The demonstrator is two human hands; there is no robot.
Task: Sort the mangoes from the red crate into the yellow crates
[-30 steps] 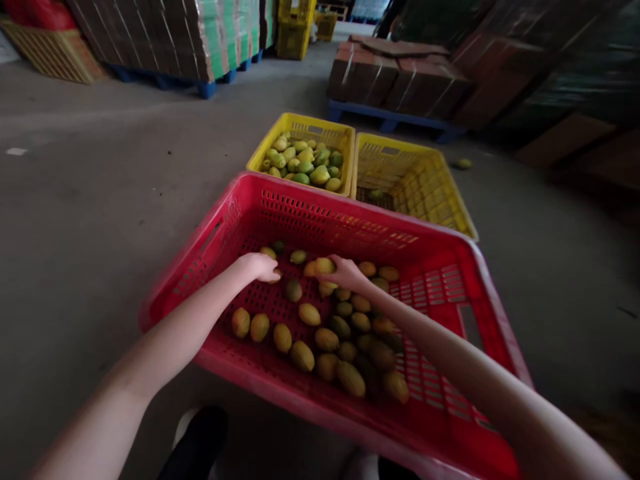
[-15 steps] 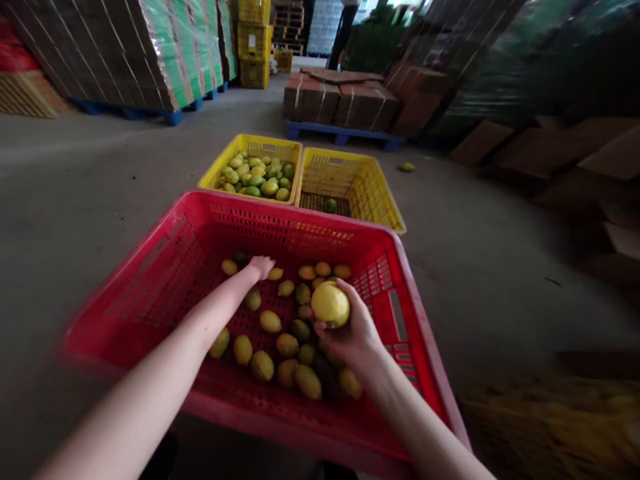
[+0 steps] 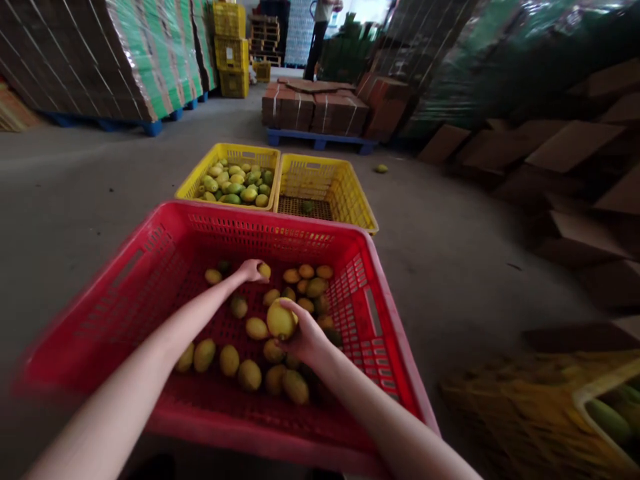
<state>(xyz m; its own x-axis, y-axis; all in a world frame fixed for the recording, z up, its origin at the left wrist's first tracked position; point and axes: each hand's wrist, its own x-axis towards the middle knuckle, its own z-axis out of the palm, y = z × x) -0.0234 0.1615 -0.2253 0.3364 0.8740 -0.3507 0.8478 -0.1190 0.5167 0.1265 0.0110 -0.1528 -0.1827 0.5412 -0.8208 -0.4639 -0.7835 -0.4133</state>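
Reaching to the far part of the large red crate [image 3: 280, 223], my left hand [image 3: 250, 271] is closed on a small yellow lemon [image 3: 265, 270]. My right hand [image 3: 306, 337] is nearer to me, above the crate floor, with its fingers wrapped round a larger yellow lemon [image 3: 280, 321]. Around both hands, several yellow and greenish lemons [image 3: 249, 375] lie loose on the crate floor. A lone lemon [image 3: 239, 306] rests just below my left wrist. My right hand and forearm hide some of the fruit.
Beyond the red crate, a yellow crate [image 3: 197, 170] holds many yellow-green fruits; the yellow crate [image 3: 350, 180] beside it has one green fruit. Strapped cartons [image 3: 340, 113] stand on a blue pallet. Cardboard boxes [image 3: 575, 233] and another fruit crate [image 3: 510, 407] are right. A person [image 3: 320, 33] stands far back.
My left hand has closed round a lemon and drawn it up slightly. My right hand, with its lemon, has moved left and a little nearer to me. The view has turned right.
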